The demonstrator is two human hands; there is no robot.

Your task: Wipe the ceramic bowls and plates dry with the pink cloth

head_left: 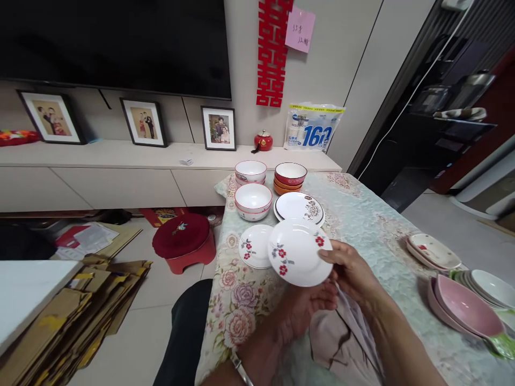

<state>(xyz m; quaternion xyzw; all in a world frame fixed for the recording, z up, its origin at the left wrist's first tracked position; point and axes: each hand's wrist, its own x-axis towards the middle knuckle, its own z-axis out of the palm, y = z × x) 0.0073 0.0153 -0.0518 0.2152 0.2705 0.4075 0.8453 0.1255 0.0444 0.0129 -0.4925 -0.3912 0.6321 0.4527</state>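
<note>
A white plate with red flowers and grey leaves (300, 252) is tilted up in my right hand (350, 268), whose thumb lies on its right rim. Just under the plate's near edge, my left hand (311, 300) has its palm up and fingers loosely extended. A greyish-pink cloth (341, 338) hangs between my hands; which fingers touch its top is hidden. Left of the held plate, smaller matching plates (253, 246) rest on the tablecloth (237, 321). Behind it lie plates with a brown flower pattern (298, 206).
White red-rimmed bowls (253, 198) and red and orange bowls (290, 174) stand stacked at the far end. Pink bowls (462, 305), oval dishes (434, 249) and white bowls (494, 287) sit at right. A red stool (183, 238) and flattened cardboard (88, 305) are on the floor at left.
</note>
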